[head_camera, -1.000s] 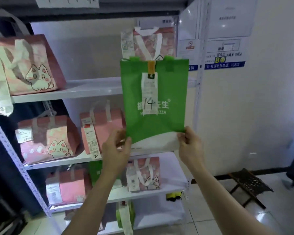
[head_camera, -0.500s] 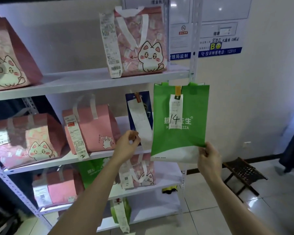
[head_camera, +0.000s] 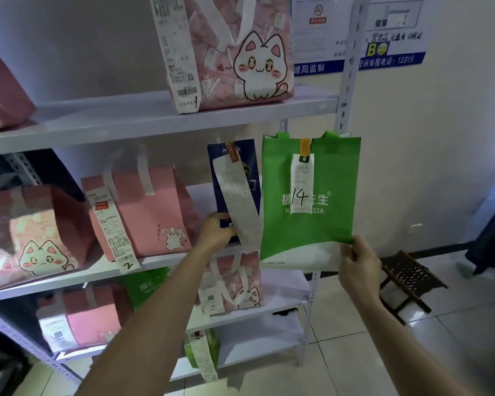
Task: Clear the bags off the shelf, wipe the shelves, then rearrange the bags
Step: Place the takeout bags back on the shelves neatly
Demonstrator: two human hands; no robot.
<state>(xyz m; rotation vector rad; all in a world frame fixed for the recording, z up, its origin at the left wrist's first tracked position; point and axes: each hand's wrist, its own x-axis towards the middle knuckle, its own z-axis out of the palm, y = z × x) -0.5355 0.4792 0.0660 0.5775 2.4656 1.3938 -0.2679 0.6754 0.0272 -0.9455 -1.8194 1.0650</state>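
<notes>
Green bag (head_camera: 312, 201): flat, light, floppy; right hand (head_camera: 357, 264) pinched its bottom corner. Left hand (head_camera: 216, 230) gripped the navy bag (head_camera: 235, 184). Best held by stiffer top handles.

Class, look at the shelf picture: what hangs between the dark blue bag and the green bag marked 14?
In the head view, a long white receipt hangs slanting between the dark blue bag and the green bag, clipped at the blue bag's top.
</notes>
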